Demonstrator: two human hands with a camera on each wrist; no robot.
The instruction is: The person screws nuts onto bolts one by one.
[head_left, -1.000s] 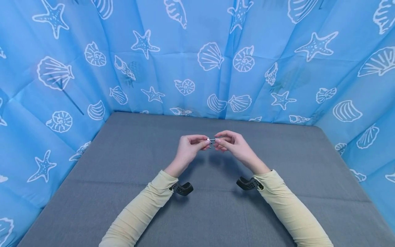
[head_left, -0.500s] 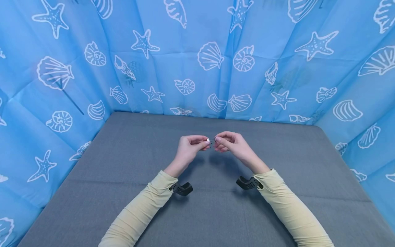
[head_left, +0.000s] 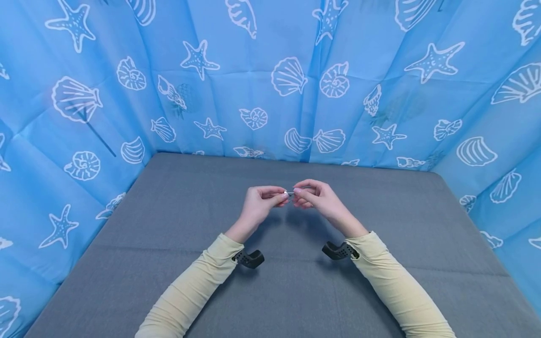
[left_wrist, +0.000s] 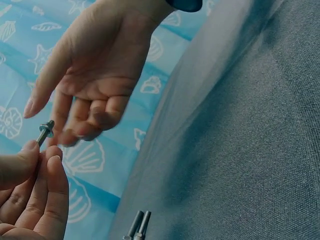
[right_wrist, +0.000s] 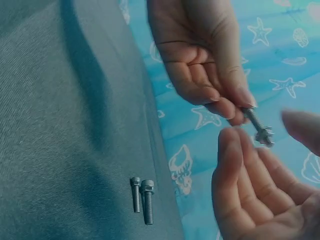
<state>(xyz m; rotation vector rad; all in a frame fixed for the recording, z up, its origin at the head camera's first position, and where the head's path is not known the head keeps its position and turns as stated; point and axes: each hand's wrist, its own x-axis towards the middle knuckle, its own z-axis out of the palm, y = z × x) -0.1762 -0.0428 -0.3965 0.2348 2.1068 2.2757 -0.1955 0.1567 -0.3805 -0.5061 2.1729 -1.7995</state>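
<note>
My left hand (head_left: 261, 202) pinches a metal bolt (right_wrist: 254, 117) between thumb and fingertips, raised over the table. Near the bolt's far end sits a nut (right_wrist: 264, 135), also visible in the left wrist view as a flanged nut (left_wrist: 46, 130). My right hand (head_left: 319, 199) is around that end, its thumb spread away from the fingers. In the right wrist view its fingertips (right_wrist: 232, 137) lie close beside the bolt, and the thumb stands off on the other side of the nut.
Two more bolts, a thinner one (right_wrist: 136, 195) and a thicker one (right_wrist: 148, 202), lie side by side on the grey cloth-covered table (head_left: 190, 281). A blue curtain (head_left: 253, 70) with shell and starfish prints surrounds the table's back and sides.
Both hands stay in nearly the same place, with only slight finger shifts. The bolt remains in the left hand and sits marginally lower in the head view.
</note>
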